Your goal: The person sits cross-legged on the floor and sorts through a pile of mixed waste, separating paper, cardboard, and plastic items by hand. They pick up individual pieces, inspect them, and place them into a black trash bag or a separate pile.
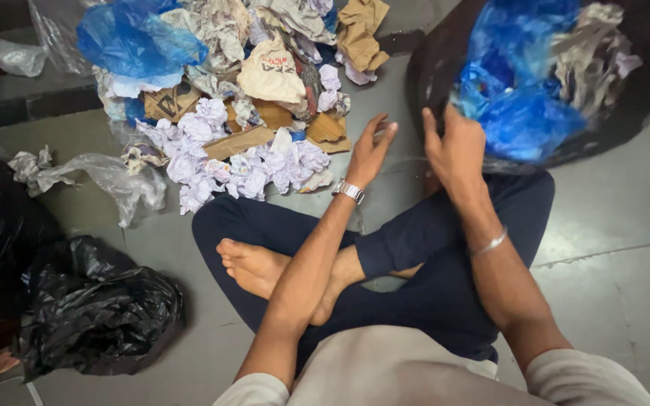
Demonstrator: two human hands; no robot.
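At far left on the grey floor [611, 225] lie crumpled black bin bags [95, 308], with a clear plastic sheet [107, 177] just above them. Beside that spreads a heap of waste [235, 113]: crumpled white paper, brown card scraps and a blue plastic bag [137, 41]. Near its edge the left hand [370, 154] hangs released, fingers spread, holding nothing. Just beside it the right hand [457, 146] grips the rim of an open black sack [430, 75] stuffed with blue plastic and paper.
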